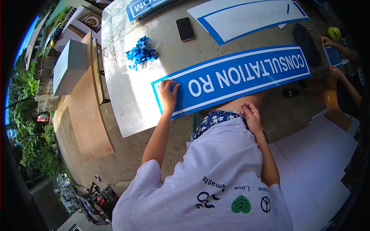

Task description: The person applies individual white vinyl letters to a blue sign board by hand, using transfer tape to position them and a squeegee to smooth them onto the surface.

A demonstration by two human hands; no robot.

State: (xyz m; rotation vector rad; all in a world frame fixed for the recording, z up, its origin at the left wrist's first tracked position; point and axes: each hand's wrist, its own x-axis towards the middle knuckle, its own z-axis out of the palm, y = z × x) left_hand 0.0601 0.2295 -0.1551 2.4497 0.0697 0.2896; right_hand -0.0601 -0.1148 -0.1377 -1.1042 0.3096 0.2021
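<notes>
A long blue sign (185, 102) with white letters reading "CONSULTATION RO", upside down from here, lies at the table's near edge. My left hand (168, 93) is over its left end, fingers bent and drawn together on the surface; what they hold, if anything, is hidden. My right hand (251, 116) rests by my thigh at the shorts' hem, off the sign, with its fingers closed together; anything in them is too small to tell. A pile of blue scraps (141, 53) lies beyond my left hand.
On the table (119, 96) are a dark phone (185, 29), a white panel with blue borders (250, 20), stacked blue signs (150, 8) and a dark crumpled item (306, 42). Another person's hands (334, 57) hold a blue piece at the right. Wooden boards (86, 115) stand left.
</notes>
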